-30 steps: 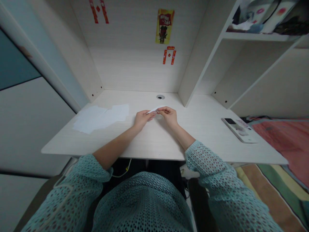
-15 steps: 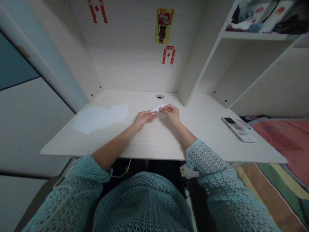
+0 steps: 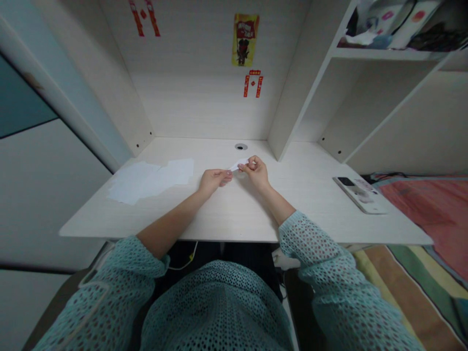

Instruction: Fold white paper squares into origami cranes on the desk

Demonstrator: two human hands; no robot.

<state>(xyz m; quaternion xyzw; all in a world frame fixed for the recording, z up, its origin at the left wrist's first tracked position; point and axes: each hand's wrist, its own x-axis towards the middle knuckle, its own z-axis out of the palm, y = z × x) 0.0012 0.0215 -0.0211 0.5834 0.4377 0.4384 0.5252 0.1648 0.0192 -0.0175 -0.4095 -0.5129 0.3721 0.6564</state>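
Note:
Between my two hands is a small folded piece of white paper (image 3: pixel 238 165), held just above the white desk (image 3: pixel 234 214). My left hand (image 3: pixel 215 180) pinches its left end between thumb and fingers. At the other end, the thumb and bent fingers of my right hand (image 3: pixel 256 171) grip the paper and cover part of it. How the paper is folded is too small to make out. To the left of my left hand, several white paper sheets (image 3: pixel 149 180) lie flat and overlapping on the desk.
A phone (image 3: pixel 358 195) lies on the desk's right side. Behind my hands is a round cable hole (image 3: pixel 241 146). An upright panel (image 3: pixel 292 107) stands to the right of it, and a shelf (image 3: pixel 387 54) holds boxes above. A bed with a red cover (image 3: pixel 427 204) adjoins the right.
My left hand has shifted slightly left and its fingers have curled in more. The right hand's fingers have changed their hold, and more of the paper shows between the hands.

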